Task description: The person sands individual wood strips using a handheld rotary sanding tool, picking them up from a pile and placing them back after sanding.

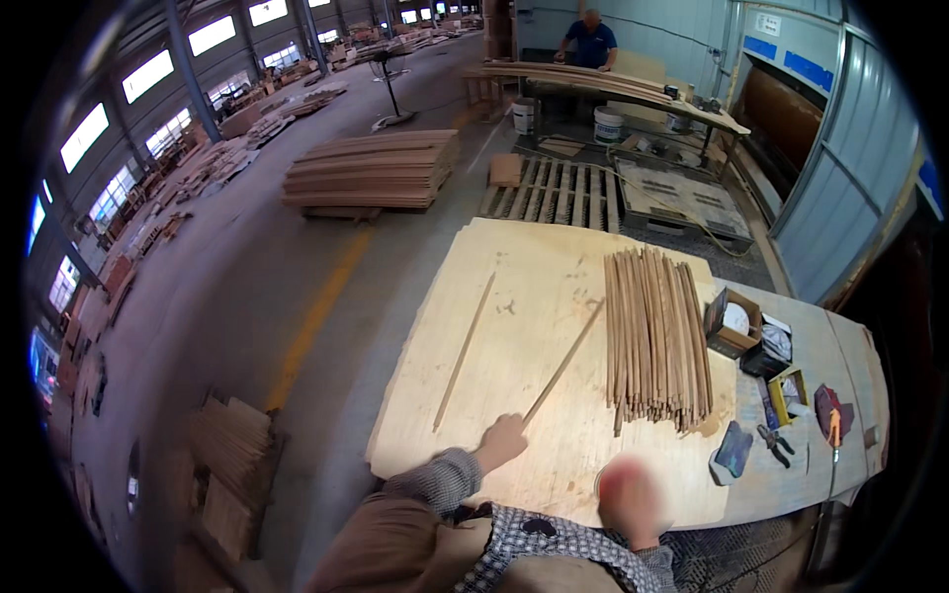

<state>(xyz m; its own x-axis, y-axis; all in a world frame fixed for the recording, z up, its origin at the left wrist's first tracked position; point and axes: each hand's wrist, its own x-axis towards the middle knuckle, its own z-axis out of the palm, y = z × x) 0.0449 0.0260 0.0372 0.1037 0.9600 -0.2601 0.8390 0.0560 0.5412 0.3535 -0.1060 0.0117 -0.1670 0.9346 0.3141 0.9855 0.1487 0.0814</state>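
Note:
Near the front of the pale wooden tabletop (435, 326), my left hand (502, 442) is closed on the near end of a thin wooden strip (565, 360). The strip slants away to the right, its far end close to a bundle of similar strips (657, 336). To its left, a single strip (465, 351) lies apart. My right hand (635, 504), smeared by motion, is low over the board at the front edge. It is on a round red thing (621, 481) whose kind is too blurred to tell.
Right of the bundle stand small open boxes (733, 322), pliers (774, 446), a dark pad (733, 453) and an orange-ended air tool (835, 429). Beyond are a slatted pallet (559, 193) and stacked boards (374, 170). A person in blue (591, 44) stands at a far bench.

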